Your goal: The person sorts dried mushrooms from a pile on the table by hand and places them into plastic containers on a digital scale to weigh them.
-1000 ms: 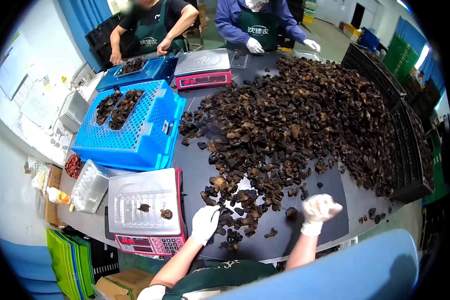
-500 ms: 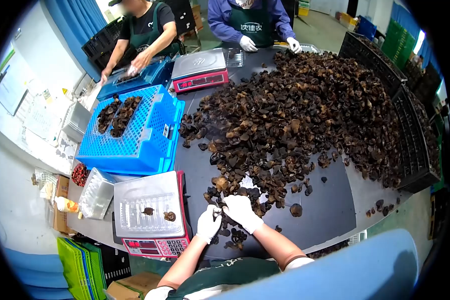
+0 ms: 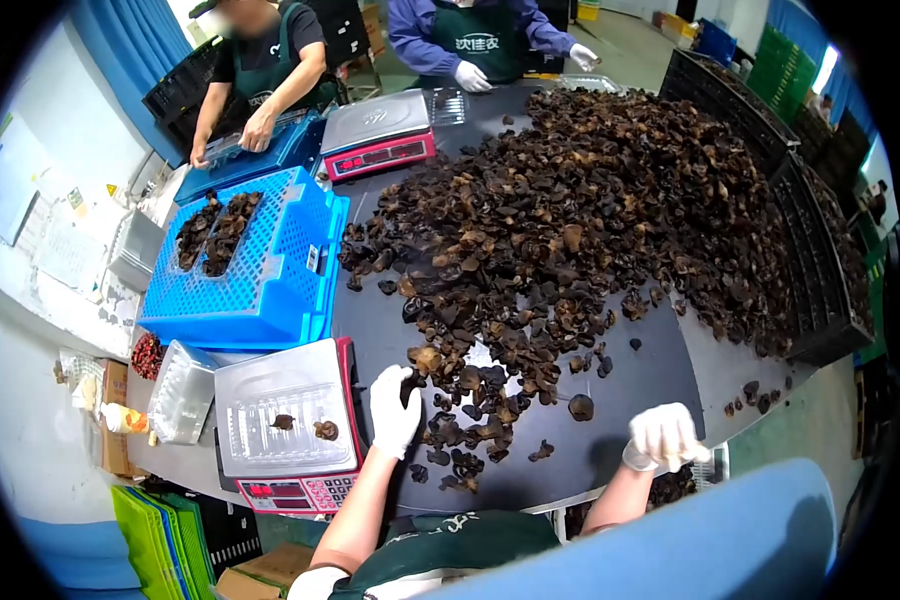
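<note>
My left hand [image 3: 395,412], in a white glove, is at the near-left edge of the dried black fungus [image 3: 580,220]. Its thumb and fingers curve apart, and no piece clearly shows between them. Over the table's front edge hovers my right hand [image 3: 665,437], also gloved, away from the heap. Its fingers bend loosely downward with the tips apart; the palm side is hidden. Small loose pieces [image 3: 460,465] lie between my hands. Left of my left hand, a red scale [image 3: 305,490] carries a clear plastic tray [image 3: 290,425] with two fungus pieces.
A blue crate [image 3: 315,290] supports a filled clear tray at left. A second scale [image 3: 380,150] stands at the back. Two gloved or bare-handed co-workers stand across the table. Black crates [image 3: 820,260] border the right side; stacked clear trays [image 3: 182,395] sit far left.
My right hand has moved from the heap's near edge to the right, over the table edge. My left hand has shifted slightly left and up, its fingers now wider apart. The view has shifted somewhat.
</note>
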A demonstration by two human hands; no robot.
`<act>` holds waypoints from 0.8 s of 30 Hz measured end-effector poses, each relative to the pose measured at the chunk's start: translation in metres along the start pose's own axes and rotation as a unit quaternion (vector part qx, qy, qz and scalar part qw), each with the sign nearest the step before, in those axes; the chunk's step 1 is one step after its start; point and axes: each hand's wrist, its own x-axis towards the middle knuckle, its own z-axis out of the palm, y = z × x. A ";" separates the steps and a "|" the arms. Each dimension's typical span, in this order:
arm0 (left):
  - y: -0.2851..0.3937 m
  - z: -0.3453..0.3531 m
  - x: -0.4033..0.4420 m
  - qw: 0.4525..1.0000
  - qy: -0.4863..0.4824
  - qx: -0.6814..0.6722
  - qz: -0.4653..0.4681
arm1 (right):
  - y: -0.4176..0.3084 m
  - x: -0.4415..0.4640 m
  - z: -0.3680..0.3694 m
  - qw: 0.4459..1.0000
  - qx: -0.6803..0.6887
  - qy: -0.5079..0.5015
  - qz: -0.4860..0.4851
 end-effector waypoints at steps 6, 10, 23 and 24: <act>0.005 0.033 0.004 0.977 -0.192 0.090 0.017 | 0.043 -0.007 -0.023 0.607 -0.565 0.471 0.302; 0.020 0.015 -0.029 0.968 -0.206 0.078 0.124 | 0.129 -0.036 -0.029 0.359 -0.858 0.067 0.361; 0.011 -0.033 -0.112 0.984 -0.148 0.020 -0.096 | 0.054 -0.077 -0.004 0.413 -0.846 0.080 0.327; 0.013 -0.034 -0.117 0.982 -0.158 0.012 -0.103 | 0.046 -0.090 -0.006 0.411 -0.844 0.105 0.329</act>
